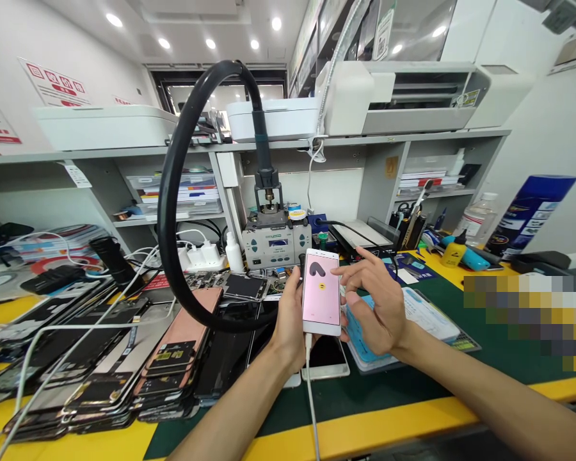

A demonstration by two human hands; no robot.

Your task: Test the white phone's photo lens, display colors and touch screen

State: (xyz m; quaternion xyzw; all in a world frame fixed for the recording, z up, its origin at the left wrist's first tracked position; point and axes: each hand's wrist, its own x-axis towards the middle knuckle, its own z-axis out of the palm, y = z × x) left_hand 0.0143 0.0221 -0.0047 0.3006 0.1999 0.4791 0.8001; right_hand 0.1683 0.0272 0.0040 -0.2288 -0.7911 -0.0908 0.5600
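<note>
White phone (322,298), lit pink: at 9 o'clock from the right hand (377,307), long axis 12-to-6; left hand (289,326) nearer, its fingers closed round the phone's sides. Right fingers: loosely spread, holding nothing, index tip towards 1 o'clock on the phone, contact uncertain. White cable (312,400): plugged in at 6 o'clock. Stacked phone parts (170,362): 8 o'clock, on counter (388,416). Grey control unit (263,246): 10 o'clock.

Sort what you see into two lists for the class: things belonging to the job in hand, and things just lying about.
In hand:
- white phone, lit, held by the left hand; a right hand finger is at its screen
- white cable, running from its bottom edge

Apparently lying about:
- stacked phone parts
- yellow bottle
- clear bottle
</note>
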